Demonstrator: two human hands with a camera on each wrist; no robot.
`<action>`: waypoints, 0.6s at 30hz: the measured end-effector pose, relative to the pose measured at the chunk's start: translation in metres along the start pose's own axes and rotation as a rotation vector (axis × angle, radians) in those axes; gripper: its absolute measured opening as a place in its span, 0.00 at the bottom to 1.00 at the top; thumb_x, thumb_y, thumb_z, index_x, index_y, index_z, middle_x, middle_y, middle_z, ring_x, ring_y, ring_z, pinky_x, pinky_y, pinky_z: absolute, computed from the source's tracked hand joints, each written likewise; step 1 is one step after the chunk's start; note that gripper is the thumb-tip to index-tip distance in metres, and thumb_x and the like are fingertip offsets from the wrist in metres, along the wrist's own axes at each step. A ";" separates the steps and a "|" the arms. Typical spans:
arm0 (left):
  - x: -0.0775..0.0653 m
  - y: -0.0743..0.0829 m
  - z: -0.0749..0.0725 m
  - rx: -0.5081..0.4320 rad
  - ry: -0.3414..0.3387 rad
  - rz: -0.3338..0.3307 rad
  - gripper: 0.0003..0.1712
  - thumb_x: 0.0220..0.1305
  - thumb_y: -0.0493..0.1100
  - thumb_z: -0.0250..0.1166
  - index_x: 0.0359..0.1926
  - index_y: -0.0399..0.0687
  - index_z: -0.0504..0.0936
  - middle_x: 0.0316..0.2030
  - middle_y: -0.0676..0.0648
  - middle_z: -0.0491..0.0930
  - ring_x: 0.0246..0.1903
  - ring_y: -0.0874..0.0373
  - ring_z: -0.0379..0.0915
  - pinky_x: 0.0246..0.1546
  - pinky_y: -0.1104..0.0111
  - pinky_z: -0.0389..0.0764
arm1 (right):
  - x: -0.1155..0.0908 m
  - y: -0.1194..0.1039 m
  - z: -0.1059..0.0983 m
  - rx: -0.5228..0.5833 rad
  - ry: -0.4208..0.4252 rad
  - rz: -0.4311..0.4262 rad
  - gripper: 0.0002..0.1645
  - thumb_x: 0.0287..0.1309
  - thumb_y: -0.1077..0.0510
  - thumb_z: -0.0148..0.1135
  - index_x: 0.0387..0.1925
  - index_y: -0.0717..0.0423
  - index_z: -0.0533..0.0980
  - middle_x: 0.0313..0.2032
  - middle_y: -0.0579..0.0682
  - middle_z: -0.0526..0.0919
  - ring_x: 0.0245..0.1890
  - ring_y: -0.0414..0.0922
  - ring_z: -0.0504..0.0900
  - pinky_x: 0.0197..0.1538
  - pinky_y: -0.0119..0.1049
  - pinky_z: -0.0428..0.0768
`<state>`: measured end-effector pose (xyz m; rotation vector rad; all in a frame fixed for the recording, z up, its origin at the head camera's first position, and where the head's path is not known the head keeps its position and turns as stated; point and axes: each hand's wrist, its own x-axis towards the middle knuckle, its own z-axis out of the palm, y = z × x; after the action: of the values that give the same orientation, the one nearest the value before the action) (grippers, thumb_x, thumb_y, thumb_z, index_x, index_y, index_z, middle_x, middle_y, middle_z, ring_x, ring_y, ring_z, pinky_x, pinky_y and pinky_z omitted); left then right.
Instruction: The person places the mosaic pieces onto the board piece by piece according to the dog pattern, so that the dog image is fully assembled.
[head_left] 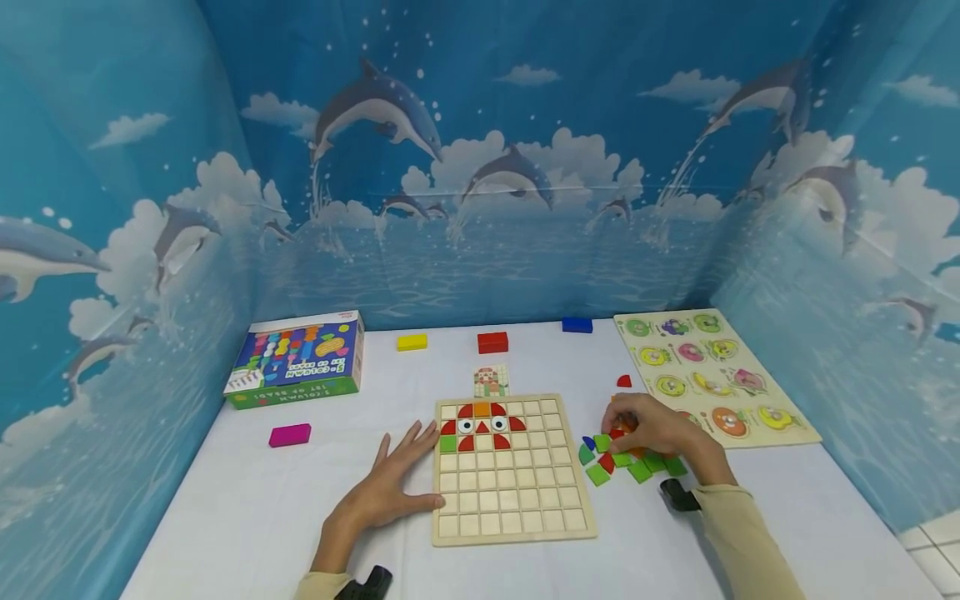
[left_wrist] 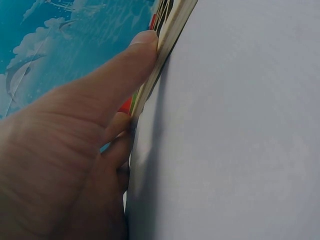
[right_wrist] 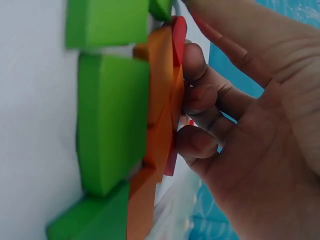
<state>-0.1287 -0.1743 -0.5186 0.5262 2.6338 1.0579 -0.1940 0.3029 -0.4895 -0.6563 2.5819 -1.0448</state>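
A wooden grid board (head_left: 510, 500) lies in the middle of the white table. Red, orange, green and eye-patterned pieces fill some of its upper squares. My left hand (head_left: 386, 492) is spread at the board's left side; its thumb (left_wrist: 145, 42) touches the board's edge in the left wrist view. Right of the board, my right hand (head_left: 660, 425) reaches into a loose pile of coloured pieces. Bent fingertips (right_wrist: 195, 142) touch orange pieces (right_wrist: 160, 100) and red ones in the right wrist view, close behind a green square piece (right_wrist: 115, 120). The thumb's tip is out of that view.
A picture card (head_left: 491, 381) lies just beyond the board. Yellow (head_left: 412, 342), red (head_left: 492, 342), blue (head_left: 577, 325) and magenta (head_left: 289, 435) blocks are spread around. A bead-set box (head_left: 296, 358) stands at back left, and a fruit puzzle board (head_left: 705, 371) lies at right.
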 end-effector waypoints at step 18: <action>-0.002 -0.001 0.000 -0.001 0.003 0.009 0.62 0.57 0.59 0.83 0.86 0.58 0.59 0.86 0.56 0.52 0.87 0.50 0.35 0.84 0.44 0.24 | 0.009 -0.024 0.010 0.147 0.088 -0.033 0.03 0.64 0.61 0.77 0.37 0.56 0.89 0.34 0.48 0.89 0.31 0.44 0.81 0.36 0.28 0.84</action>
<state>-0.1269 -0.1762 -0.5187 0.5370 2.6362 1.0636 -0.1900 0.2773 -0.4805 -0.6321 2.5441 -1.2864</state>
